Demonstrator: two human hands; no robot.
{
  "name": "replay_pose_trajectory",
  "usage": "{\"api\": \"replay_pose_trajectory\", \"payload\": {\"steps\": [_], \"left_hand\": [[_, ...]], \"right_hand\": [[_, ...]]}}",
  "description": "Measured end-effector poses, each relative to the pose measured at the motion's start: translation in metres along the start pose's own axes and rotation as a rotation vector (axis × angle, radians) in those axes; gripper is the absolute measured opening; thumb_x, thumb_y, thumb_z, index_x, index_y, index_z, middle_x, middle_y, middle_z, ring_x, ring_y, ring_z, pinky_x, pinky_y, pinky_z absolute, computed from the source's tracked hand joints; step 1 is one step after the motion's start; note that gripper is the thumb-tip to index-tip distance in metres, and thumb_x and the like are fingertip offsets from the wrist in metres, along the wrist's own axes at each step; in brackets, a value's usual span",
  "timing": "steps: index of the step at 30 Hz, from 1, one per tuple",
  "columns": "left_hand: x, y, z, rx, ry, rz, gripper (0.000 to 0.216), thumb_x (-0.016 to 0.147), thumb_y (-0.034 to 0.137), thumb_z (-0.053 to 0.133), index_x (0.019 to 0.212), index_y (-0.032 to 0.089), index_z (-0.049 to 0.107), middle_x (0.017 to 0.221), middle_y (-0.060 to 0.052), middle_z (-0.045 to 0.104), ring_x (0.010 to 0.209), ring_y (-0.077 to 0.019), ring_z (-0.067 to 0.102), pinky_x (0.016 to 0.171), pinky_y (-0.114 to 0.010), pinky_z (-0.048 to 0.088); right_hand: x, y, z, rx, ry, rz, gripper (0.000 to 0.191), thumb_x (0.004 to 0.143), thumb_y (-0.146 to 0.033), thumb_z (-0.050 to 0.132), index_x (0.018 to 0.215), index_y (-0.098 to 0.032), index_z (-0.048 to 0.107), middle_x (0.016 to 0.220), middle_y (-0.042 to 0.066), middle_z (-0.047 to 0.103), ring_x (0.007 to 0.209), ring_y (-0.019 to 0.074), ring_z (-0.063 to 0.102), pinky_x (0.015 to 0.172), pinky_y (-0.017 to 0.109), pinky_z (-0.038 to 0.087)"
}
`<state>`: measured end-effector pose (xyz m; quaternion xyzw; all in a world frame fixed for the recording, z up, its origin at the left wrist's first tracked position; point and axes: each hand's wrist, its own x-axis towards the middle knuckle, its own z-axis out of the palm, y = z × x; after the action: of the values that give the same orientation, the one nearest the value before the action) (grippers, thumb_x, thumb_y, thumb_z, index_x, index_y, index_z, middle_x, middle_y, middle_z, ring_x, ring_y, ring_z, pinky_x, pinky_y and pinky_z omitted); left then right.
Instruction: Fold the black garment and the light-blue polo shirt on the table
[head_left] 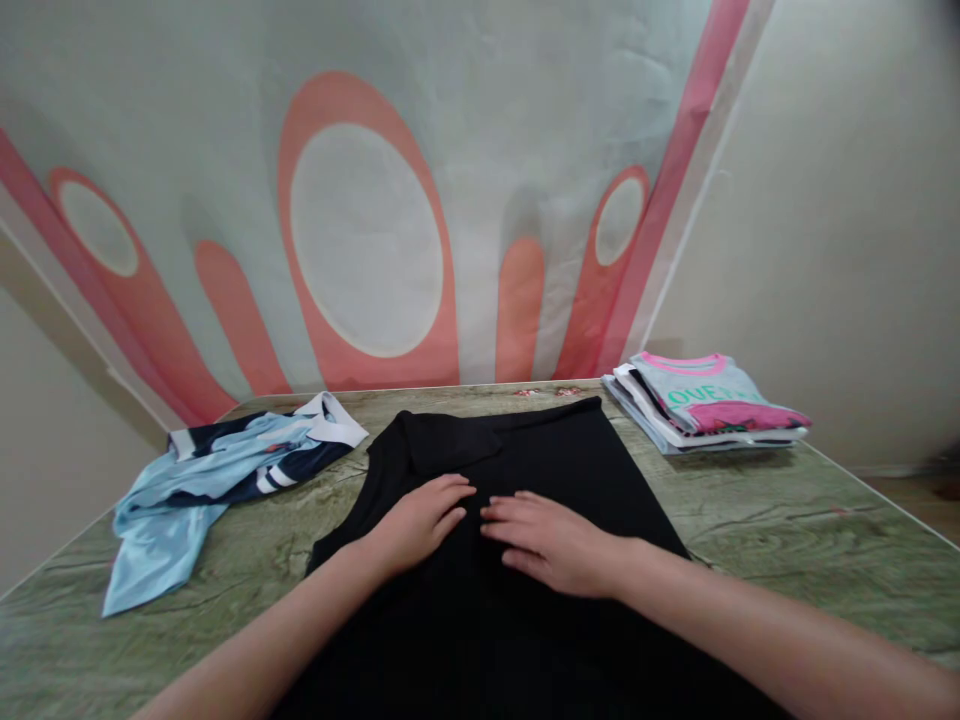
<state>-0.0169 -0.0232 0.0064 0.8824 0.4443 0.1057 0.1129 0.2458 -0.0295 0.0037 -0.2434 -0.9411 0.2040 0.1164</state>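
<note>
A black garment (592,470) lies spread over the middle of the table, its far edge bunched or folded over at the upper left. My left hand (424,520) rests on it with the fingers stretched out, pointing right. Across from it, my right hand (544,540) lies flat on the same cloth, fingers extended to the left. A small gap separates the two sets of fingertips. Neither hand grips the fabric. The near part of the garment runs out of view at the bottom, between my forearms.
On the left of the wood-patterned table (847,540) lies a crumpled light blue and navy shirt (232,455) with a white collar. A stack of folded clothes (705,400) sits at the back right. Behind the table hangs a grey backdrop (480,120) with orange shapes.
</note>
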Motion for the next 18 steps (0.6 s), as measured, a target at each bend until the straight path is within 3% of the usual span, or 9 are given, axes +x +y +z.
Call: {"api": "replay_pose_trajectory", "payload": {"steps": [4, 7, 9, 13, 18], "left_hand": [[0.044, -0.017, 0.020, 0.112, -0.017, 0.022, 0.044, 0.098, 0.038, 0.038, 0.142, 0.029, 0.042, 0.150, -0.004, 0.041, 0.139, -0.0223, 0.035, 0.112, -0.047, 0.029], [0.052, -0.045, 0.022, 0.215, 0.009, -0.097, 0.047, 0.099, 0.045, 0.032, 0.143, 0.031, 0.039, 0.149, -0.004, 0.043, 0.137, -0.0222, 0.037, 0.111, -0.046, 0.028], [0.052, -0.064, 0.019, 0.271, 0.030, -0.192, 0.047, 0.099, 0.045, 0.029, 0.140, 0.027, 0.044, 0.145, -0.006, 0.048, 0.136, -0.0229, 0.039, 0.112, -0.045, 0.024], [0.058, -0.088, 0.015, 0.313, 0.024, -0.277, 0.048, 0.099, 0.046, 0.027, 0.125, 0.019, 0.057, 0.129, -0.013, 0.062, 0.128, -0.0268, 0.048, 0.113, -0.050, 0.018], [0.088, -0.096, 0.006, 0.353, 0.006, -0.367, 0.050, 0.099, 0.047, 0.026, 0.111, 0.017, 0.064, 0.115, -0.015, 0.068, 0.116, -0.0296, 0.057, 0.107, -0.055, 0.025]], "right_hand": [[0.012, 0.076, -0.007, -0.170, 0.098, 0.196, 0.053, 0.097, -0.046, 0.038, 0.147, -0.027, 0.034, 0.153, 0.006, 0.035, 0.142, 0.0204, 0.027, 0.116, 0.048, 0.019], [-0.009, 0.131, -0.016, -0.261, 0.183, 0.347, 0.050, 0.099, -0.046, 0.033, 0.146, -0.030, 0.036, 0.152, 0.003, 0.036, 0.142, 0.0197, 0.028, 0.115, 0.049, 0.020], [-0.027, 0.158, -0.021, -0.328, 0.268, 0.499, 0.050, 0.099, -0.044, 0.031, 0.144, -0.025, 0.040, 0.151, 0.006, 0.037, 0.141, 0.0209, 0.029, 0.114, 0.048, 0.023], [-0.042, 0.184, -0.027, -0.427, 0.324, 0.676, 0.048, 0.099, -0.036, 0.031, 0.140, -0.018, 0.045, 0.148, 0.010, 0.042, 0.139, 0.0230, 0.034, 0.111, 0.049, 0.027], [-0.012, 0.182, -0.047, -0.446, 0.353, 0.739, 0.044, 0.098, -0.024, 0.029, 0.135, -0.014, 0.050, 0.144, 0.017, 0.046, 0.135, 0.0294, 0.039, 0.108, 0.060, 0.023]]}}
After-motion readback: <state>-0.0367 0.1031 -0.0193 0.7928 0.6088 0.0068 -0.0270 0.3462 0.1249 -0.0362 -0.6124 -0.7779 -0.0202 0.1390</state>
